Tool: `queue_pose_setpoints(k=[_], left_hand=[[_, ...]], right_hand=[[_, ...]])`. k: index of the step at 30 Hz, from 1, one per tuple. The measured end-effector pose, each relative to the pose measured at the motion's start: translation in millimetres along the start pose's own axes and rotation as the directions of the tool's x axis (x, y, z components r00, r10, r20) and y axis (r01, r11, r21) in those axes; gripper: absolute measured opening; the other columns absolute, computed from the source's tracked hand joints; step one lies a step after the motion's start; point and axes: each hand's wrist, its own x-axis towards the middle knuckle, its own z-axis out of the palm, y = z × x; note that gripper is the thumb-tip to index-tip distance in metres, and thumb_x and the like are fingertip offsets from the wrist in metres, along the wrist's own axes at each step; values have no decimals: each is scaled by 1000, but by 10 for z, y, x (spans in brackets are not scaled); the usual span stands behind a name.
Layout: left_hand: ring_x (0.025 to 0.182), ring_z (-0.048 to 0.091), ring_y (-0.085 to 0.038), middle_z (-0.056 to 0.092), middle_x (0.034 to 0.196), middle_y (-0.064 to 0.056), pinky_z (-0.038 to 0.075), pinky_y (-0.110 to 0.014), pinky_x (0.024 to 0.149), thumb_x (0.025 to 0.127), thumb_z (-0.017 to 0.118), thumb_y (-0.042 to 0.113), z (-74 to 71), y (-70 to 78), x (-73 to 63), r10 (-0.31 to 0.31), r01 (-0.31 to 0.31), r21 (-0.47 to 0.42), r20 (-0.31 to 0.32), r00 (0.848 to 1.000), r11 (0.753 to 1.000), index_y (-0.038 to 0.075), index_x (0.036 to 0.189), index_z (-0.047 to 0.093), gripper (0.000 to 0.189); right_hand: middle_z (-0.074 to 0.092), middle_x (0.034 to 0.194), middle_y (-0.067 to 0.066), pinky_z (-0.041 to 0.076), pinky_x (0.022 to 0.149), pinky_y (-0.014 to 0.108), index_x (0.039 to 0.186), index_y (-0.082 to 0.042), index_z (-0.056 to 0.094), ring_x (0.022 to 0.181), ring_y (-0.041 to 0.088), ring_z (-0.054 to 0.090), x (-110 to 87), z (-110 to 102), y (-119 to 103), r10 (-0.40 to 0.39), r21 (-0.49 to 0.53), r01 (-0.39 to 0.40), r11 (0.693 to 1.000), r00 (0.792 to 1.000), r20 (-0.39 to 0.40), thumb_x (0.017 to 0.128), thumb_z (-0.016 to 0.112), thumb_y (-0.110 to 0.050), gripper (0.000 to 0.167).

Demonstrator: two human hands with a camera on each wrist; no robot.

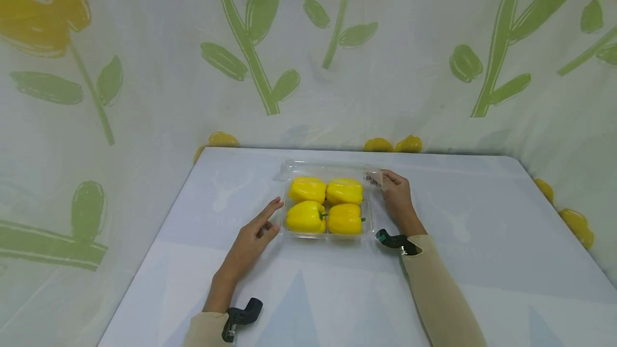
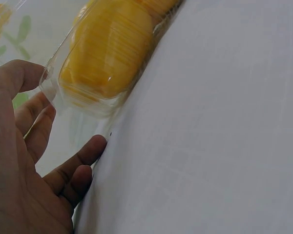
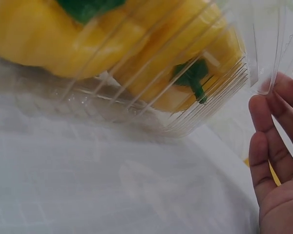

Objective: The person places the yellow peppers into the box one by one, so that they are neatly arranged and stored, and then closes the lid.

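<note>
Several yellow bell peppers (image 1: 306, 217) with green stems sit in a clear plastic clamshell box (image 1: 370, 218) on the table. Its clear lid (image 1: 332, 168) is raised along the far side, above the back row. My right hand (image 1: 398, 194) pinches the lid's right corner; in the right wrist view its fingertips are at the clear plastic edge (image 3: 266, 87). On the left side, my left hand (image 1: 250, 242) lies alongside the box with fingers loosely extended. Seen from the left wrist, those fingers (image 2: 31, 114) reach to the box's corner, partly behind the clear plastic.
The box stands near the far half of a white table (image 1: 482, 261) with pale printed shapes. Behind and beside the table hangs a white cloth (image 1: 409, 68) with yellow flowers and green leaves. Both wrists wear black camera mounts (image 1: 242, 317).
</note>
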Motion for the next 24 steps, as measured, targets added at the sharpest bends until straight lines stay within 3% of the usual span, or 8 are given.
queue_pose_setpoints(k=[3,7,12,15,18,21,24], left_hand=[[92,57,-11,37,155,19,48,-30,77,104,55,33,10,-8,6,1,-1,3,-10,1000,1000,35,155,38,53],[90,56,-13,48,148,14,48,-30,75,103,56,36,26,-11,-1,-21,21,2,-16,1000,1000,38,156,34,57],[77,54,-18,66,111,4,47,-32,69,103,57,39,35,-8,-10,-96,96,-27,-21,995,995,44,155,32,58],[80,56,-18,66,99,1,48,-38,75,105,52,37,34,-3,-12,-132,131,-67,-18,991,989,48,153,32,53],[91,56,-19,64,102,0,44,-46,87,108,42,34,29,10,-17,-136,133,-111,-23,990,985,49,152,34,47],[96,54,-22,62,125,3,39,-46,90,110,34,34,21,17,-39,-123,118,-134,-27,992,984,46,155,30,46],[95,53,-23,49,148,12,36,-47,87,110,32,36,30,19,3,-87,82,-143,-30,996,986,39,159,23,50]], right_hand=[[72,111,3,49,82,17,112,-2,74,100,13,60,-4,-1,-7,1,-33,-2,999,1000,-21,98,67,-31,33],[71,114,4,49,90,20,110,-2,74,108,16,60,-15,2,-14,8,-36,-8,999,1000,5,92,72,-38,40],[70,116,2,48,91,21,109,-4,75,113,17,58,-40,12,-29,-4,-77,4,997,1000,12,92,74,-36,37],[69,118,3,47,92,21,109,-3,74,115,17,58,-48,17,-30,-13,-77,14,997,1000,16,92,75,-34,36],[69,119,4,46,93,22,111,-4,74,115,18,57,-58,25,-20,-13,-76,14,997,1000,23,92,75,-33,35],[69,118,3,47,92,22,113,-8,73,112,18,57,-76,40,10,23,-96,-20,995,999,30,92,75,-34,33],[69,118,3,48,91,23,115,-12,72,111,19,57,-55,21,14,54,-117,-49,992,998,34,92,75,-34,33]])
